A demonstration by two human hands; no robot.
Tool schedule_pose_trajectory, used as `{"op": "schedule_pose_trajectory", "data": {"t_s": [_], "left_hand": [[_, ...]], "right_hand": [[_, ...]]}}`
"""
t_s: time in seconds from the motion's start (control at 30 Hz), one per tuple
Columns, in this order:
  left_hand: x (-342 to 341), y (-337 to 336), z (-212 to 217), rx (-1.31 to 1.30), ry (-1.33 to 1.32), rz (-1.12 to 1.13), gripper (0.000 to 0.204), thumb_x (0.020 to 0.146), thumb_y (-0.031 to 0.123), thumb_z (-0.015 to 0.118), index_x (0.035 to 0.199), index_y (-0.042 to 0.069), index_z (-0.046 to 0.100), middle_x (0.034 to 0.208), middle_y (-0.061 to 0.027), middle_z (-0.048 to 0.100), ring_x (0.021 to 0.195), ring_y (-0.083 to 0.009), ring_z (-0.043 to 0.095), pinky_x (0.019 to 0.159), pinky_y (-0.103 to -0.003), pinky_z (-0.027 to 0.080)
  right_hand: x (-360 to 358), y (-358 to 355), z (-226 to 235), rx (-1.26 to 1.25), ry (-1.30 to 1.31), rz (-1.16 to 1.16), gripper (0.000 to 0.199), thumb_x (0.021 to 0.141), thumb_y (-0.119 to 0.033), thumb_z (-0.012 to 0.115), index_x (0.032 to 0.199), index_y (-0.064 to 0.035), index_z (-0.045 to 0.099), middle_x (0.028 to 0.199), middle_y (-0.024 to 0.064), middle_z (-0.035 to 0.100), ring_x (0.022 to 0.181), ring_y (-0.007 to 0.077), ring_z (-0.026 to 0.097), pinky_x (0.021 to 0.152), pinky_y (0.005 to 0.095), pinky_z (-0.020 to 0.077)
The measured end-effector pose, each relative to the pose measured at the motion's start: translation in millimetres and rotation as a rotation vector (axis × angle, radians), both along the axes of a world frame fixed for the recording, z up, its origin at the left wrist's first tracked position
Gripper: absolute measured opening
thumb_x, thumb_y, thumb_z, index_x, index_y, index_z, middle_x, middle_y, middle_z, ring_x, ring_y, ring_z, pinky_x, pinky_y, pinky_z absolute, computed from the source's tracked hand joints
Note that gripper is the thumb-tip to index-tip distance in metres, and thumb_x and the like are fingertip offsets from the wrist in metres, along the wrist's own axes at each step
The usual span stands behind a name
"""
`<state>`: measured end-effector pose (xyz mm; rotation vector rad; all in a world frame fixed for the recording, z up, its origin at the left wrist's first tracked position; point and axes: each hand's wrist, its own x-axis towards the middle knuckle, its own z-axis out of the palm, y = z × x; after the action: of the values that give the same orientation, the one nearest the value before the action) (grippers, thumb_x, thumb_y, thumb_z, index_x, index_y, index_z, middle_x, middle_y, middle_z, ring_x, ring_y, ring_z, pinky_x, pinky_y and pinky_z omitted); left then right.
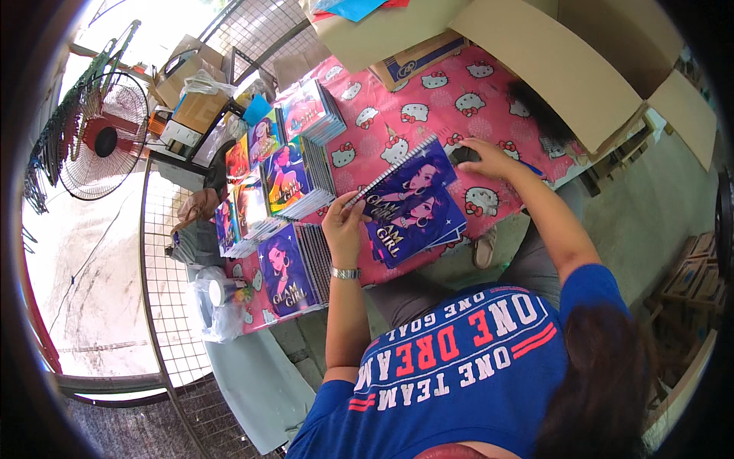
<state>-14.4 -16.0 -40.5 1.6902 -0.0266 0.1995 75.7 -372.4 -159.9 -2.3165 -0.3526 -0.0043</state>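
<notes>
My left hand (344,222) is closed on the lower end of a spiral notebook (417,177) with a purple cover and a drawn figure. That notebook lies tilted over more purple notebooks (419,222) at the table's near edge. My right hand (483,161) is beside the notebook's far right corner, its thumb and fingers curled round a small dark object (463,155) whose kind I cannot make out. Close to my left wrist stands a stack of the same purple notebooks (284,271), their spirals facing right.
Several stacks of colourful notebooks (287,180) stand at the table's left. A pink cartoon-print cloth (417,112) covers the table. Large open cardboard boxes (558,73) stand at the back right. A fan (105,141) and a wire mesh partition (168,283) are on the left.
</notes>
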Motion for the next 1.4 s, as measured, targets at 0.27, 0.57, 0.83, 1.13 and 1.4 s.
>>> {"op": "schedule_pose_trajectory", "data": {"t_s": [0.27,0.57,0.83,1.13,1.4], "left_hand": [[-10,3,-25,-0.120,-0.074,0.135,0.014,0.096,0.010,0.063,0.104,-0.002,0.064,0.084,-0.0018,0.061,0.066,-0.0064,0.057,0.051,-0.024,0.056],[-17,-4,-17,-0.053,-0.035,0.082,0.010,0.092,0.003,0.066,0.101,-0.001,0.065,0.079,-0.0001,0.063,0.062,-0.0052,0.057,0.053,-0.022,0.053],[-25,8,-32,0.163,-0.167,0.100,0.010,0.092,-0.001,0.062,0.098,0.000,0.069,0.086,0.0001,0.067,0.076,-0.0047,0.060,0.066,-0.020,0.049],[-24,5,-41,0.209,-0.213,0.162,0.011,0.090,-0.003,0.064,0.100,-0.003,0.069,0.088,-0.0013,0.066,0.076,-0.0063,0.061,0.067,-0.021,0.049],[-21,5,-43,0.306,-0.335,0.207,0.020,0.081,-0.009,0.065,0.098,-0.001,0.071,0.078,-0.0015,0.063,0.062,-0.0059,0.053,0.057,-0.021,0.041]], "right_hand": [[-124,-30,-9,-0.585,0.011,-0.415,0.067,0.087,-0.029,0.067,0.144,-0.0054,0.041,0.141,0.0187,0.046,0.125,0.0386,0.048,0.107,0.0448,0.0380],[-137,123,110,0.504,-0.138,0.205,0.066,0.076,-0.029,0.075,0.134,-0.0041,0.054,0.119,0.0172,0.052,0.112,0.0317,0.054,0.097,0.0421,0.0446],[-132,154,126,0.229,-0.457,0.260,0.062,0.074,-0.027,0.076,0.128,-0.0018,0.058,0.117,0.0186,0.055,0.108,0.0355,0.056,0.095,0.0437,0.0461],[-141,152,133,0.503,-0.001,0.268,0.058,0.074,-0.022,0.075,0.125,-0.0006,0.058,0.112,0.0164,0.054,0.106,0.0342,0.056,0.091,0.0424,0.0474],[-146,159,124,0.253,-0.435,0.215,0.053,0.081,-0.018,0.071,0.128,0.0012,0.055,0.106,0.0171,0.056,0.100,0.0297,0.059,0.087,0.0382,0.0491]]}}
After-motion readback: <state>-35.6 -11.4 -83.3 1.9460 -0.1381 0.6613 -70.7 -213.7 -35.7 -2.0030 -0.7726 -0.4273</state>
